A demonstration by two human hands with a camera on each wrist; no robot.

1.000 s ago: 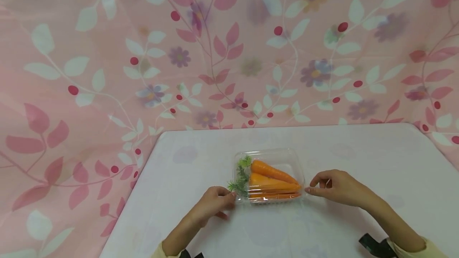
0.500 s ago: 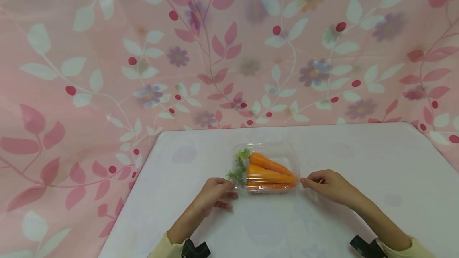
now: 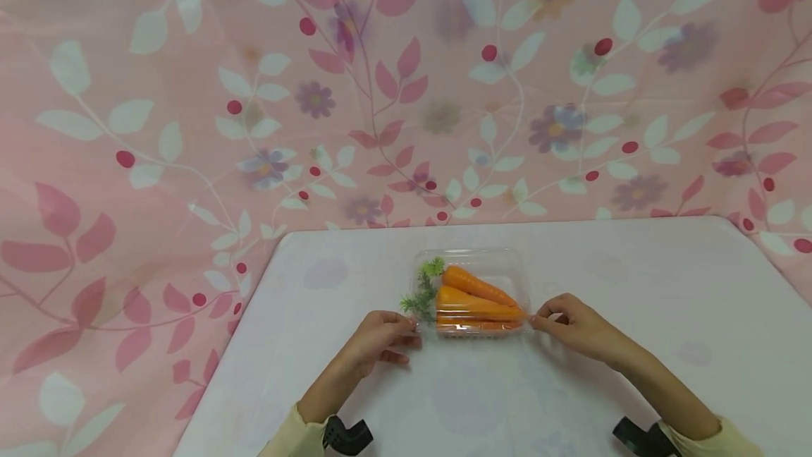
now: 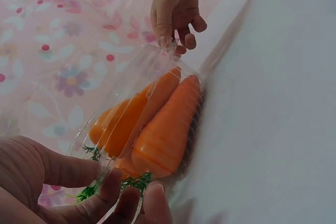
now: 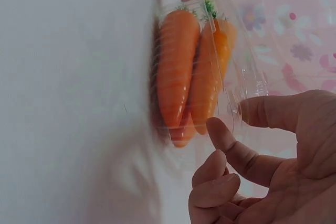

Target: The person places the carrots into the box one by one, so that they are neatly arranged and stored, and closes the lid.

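A clear plastic clamshell box [image 3: 469, 257] stands on the white table, holding several orange carrots [image 3: 478, 286] whose green leafy tops [image 3: 419, 296] poke out at its left side. My left hand [image 3: 383, 337] pinches the left front edge of the box between thumb and fingers. At the opposite edge, my right hand [image 3: 574, 326] pinches the rim with thumb and forefinger, its other fingers curled beneath. From the right wrist, the thumb [image 5: 268, 111] shows against the clear plastic, beside the carrot tips. In the left wrist view the lid looks folded over the carrots [image 4: 168, 129].
The white table [image 3: 634, 259] has its far edge against a pink floral cloth [image 3: 406, 90]. Dark straps with camera mounts [image 3: 347, 436] sit on both wrists, by pale yellow sleeves [image 3: 294, 436].
The box has shifted away from me and a little to the left, both hands going with it. My right thumb and forefinger have come together at its right edge.
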